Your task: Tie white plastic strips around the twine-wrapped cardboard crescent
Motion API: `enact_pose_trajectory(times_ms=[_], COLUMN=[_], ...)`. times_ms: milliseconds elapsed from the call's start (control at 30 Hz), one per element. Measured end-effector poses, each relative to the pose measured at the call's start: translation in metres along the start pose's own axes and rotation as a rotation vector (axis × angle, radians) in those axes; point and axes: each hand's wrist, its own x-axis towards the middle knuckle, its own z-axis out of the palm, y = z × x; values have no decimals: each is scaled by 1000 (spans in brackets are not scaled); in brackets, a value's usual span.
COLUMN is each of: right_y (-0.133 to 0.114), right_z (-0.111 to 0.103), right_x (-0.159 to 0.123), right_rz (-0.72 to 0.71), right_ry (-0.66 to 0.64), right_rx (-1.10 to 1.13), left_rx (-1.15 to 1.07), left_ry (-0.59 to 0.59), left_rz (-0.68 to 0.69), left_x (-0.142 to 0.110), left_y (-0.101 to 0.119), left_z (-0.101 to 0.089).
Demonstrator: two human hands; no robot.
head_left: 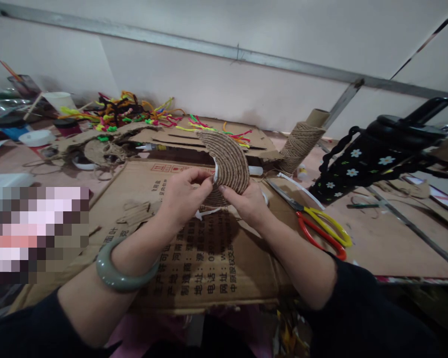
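A curved piece covered in rows of brown twine is held up over a flattened cardboard box. My right hand grips its lower right part, thumb on the front. At its inner edge runs a white strip, which looks like tape. My left hand pinches that strip, thumb and forefinger together. Below the fingers, a loose white strip end hangs over the cardboard. Scissors with one red and one yellow handle lie just right of my right hand, blades apart.
The printed cardboard box covers the table before me. A twine spool and a black flowered tumbler stand at right. Colourful pipe cleaners, a glue tube and paint pots lie at the back and left.
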Motion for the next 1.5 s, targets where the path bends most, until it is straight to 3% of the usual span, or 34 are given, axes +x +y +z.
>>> enact_pose_trajectory(times_ms=[133, 533, 767, 1500], right_y=[2, -3, -5, -3], right_z=[0, 1, 1, -1], right_x=[0, -5, -6, -1], right_rz=[-3, -60, -92, 1], right_ry=[23, 21, 27, -34], right_rx=[-40, -266, -317, -46], left_rx=[36, 129, 99, -176], left_ry=[17, -26, -29, -76], left_rz=[77, 108, 44, -164], left_x=[-1, -1, -1, 6], left_y=[-1, -4, -4, 3], left_z=[0, -1, 0, -3])
